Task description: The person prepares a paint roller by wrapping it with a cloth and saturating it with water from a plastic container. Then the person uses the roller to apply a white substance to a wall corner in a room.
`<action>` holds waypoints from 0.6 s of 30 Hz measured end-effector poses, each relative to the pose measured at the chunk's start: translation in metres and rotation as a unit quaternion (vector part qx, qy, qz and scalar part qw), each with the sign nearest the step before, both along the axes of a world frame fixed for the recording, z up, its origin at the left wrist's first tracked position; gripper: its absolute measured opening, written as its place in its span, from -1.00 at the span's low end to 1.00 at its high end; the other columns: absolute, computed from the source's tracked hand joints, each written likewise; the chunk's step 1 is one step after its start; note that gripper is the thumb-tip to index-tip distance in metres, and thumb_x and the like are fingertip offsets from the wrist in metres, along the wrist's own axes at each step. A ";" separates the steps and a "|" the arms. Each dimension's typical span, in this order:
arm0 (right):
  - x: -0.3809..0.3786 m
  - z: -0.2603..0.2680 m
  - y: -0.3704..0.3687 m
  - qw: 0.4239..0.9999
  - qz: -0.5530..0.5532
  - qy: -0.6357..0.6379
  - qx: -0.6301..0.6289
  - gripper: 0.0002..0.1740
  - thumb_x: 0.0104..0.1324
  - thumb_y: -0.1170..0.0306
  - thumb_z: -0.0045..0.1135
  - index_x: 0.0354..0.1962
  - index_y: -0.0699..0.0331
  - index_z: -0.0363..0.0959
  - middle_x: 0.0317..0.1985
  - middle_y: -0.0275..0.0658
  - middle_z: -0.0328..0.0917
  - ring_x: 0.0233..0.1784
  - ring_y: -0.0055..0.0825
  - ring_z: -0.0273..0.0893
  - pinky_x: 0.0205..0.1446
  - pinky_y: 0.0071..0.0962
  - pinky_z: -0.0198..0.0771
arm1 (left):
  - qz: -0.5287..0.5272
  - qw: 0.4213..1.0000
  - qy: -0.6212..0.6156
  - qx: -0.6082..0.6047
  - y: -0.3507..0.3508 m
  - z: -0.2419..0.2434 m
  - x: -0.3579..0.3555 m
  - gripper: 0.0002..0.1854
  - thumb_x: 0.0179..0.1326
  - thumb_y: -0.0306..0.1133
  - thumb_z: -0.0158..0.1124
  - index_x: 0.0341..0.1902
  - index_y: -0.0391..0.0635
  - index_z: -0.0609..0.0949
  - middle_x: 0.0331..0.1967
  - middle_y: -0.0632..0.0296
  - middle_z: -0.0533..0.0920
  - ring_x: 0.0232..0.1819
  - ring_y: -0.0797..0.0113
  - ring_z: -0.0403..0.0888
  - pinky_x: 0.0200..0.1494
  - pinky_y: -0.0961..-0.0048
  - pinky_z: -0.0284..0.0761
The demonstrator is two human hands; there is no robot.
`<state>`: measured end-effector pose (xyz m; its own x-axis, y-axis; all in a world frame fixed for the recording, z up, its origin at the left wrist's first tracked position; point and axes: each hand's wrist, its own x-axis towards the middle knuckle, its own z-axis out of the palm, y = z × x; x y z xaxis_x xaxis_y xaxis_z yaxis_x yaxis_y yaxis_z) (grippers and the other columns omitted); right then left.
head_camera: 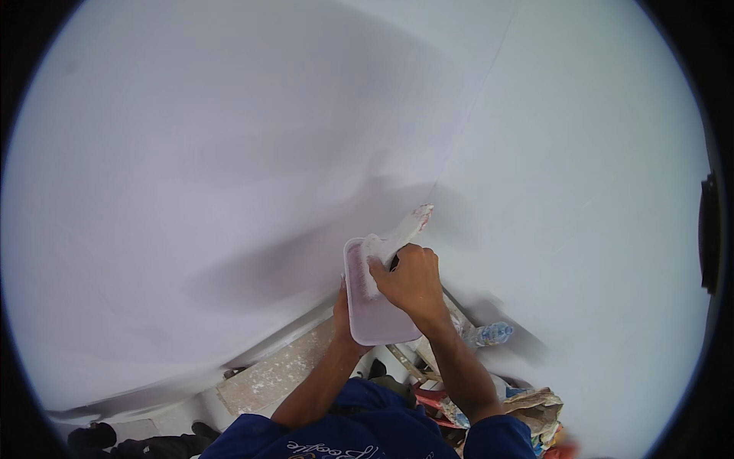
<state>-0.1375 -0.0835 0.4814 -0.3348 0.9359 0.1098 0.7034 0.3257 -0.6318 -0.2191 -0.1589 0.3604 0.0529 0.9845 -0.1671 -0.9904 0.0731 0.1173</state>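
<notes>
My left hand (pixel 343 315) supports a shallow, rounded rectangular plastic tub (pixel 381 324) from its left side and underneath. Pale wet material coats the inside of the tub. In my right hand (pixel 414 281) is a hand tool (pixel 404 229) caked in white, apparently a flat brush; its reddish, worn end points up and right. The tool's wide head lies over the tub's upper part, with my thumb pressed on it. My right hand covers the tub's right side. Both hands are in front of a white wall corner (pixel 441 172), where their shadows fall.
A paint-spattered board (pixel 281 367) runs along the left wall below me. To the right are a clear plastic bottle (pixel 490 334), a crumpled brown paper bag (pixel 536 404) and a red item (pixel 430 396). Dark clothing (pixel 166 446), seemingly another person's, shows at lower left.
</notes>
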 end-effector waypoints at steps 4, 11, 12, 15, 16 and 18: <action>0.010 0.000 -0.002 0.998 -0.004 0.003 0.061 -0.54 0.11 0.22 0.33 -0.72 0.47 0.49 -0.75 0.04 0.48 -0.65 -0.05 0.56 -0.44 -0.22 0.47 | -0.016 0.999 -0.004 0.030 -0.005 0.000 0.000 -0.33 0.46 0.22 -0.21 0.44 0.04 0.34 0.25 0.12 0.50 0.25 0.03 0.51 0.27 0.00 0.47; 0.045 0.028 0.000 0.999 0.026 -0.016 -0.014 -0.68 0.11 0.26 0.31 -0.42 0.44 0.61 -0.52 0.09 0.59 -0.36 0.07 0.61 -0.19 -0.08 0.49 | -0.015 0.998 -0.019 0.056 -0.006 0.004 0.003 -0.37 0.49 0.16 -0.22 0.39 -0.01 0.39 0.22 0.12 0.53 0.21 0.05 0.55 0.23 0.02 0.51; 0.046 0.031 0.001 0.999 0.041 -0.017 0.016 -0.70 0.11 0.28 0.32 -0.40 0.42 0.61 -0.47 0.06 0.61 -0.31 0.04 0.61 -0.17 -0.10 0.49 | -0.022 0.999 -0.013 0.046 -0.005 0.004 0.002 -0.34 0.48 0.19 -0.24 0.41 0.00 0.38 0.25 0.11 0.51 0.24 0.04 0.53 0.25 0.00 0.49; 0.048 0.034 0.006 0.991 0.094 -0.002 0.099 -0.75 0.10 0.34 0.33 -0.34 0.35 0.62 -0.37 -0.02 0.63 -0.19 -0.05 0.62 -0.09 -0.14 0.49 | -0.043 0.994 -0.027 0.100 -0.006 -0.001 0.004 -0.30 0.47 0.23 -0.28 0.45 0.00 0.34 0.31 0.09 0.48 0.29 0.03 0.49 0.31 -0.05 0.45; 0.045 0.032 0.009 0.984 0.115 -0.005 0.133 -0.76 0.09 0.35 0.33 -0.32 0.33 0.62 -0.35 -0.06 0.63 -0.17 -0.08 0.62 -0.06 -0.15 0.48 | -0.050 0.990 -0.043 0.123 -0.005 -0.002 0.005 -0.30 0.47 0.23 -0.28 0.44 0.00 0.34 0.31 0.09 0.48 0.29 0.03 0.49 0.30 -0.04 0.45; 0.039 0.028 0.013 0.979 0.133 -0.033 0.149 -0.77 0.08 0.37 0.33 -0.28 0.27 0.64 -0.30 -0.11 0.63 -0.15 -0.11 0.61 -0.03 -0.17 0.49 | -0.052 0.986 -0.055 0.146 -0.006 -0.004 0.006 -0.31 0.47 0.22 -0.29 0.44 0.00 0.34 0.30 0.09 0.48 0.29 0.04 0.50 0.30 -0.04 0.46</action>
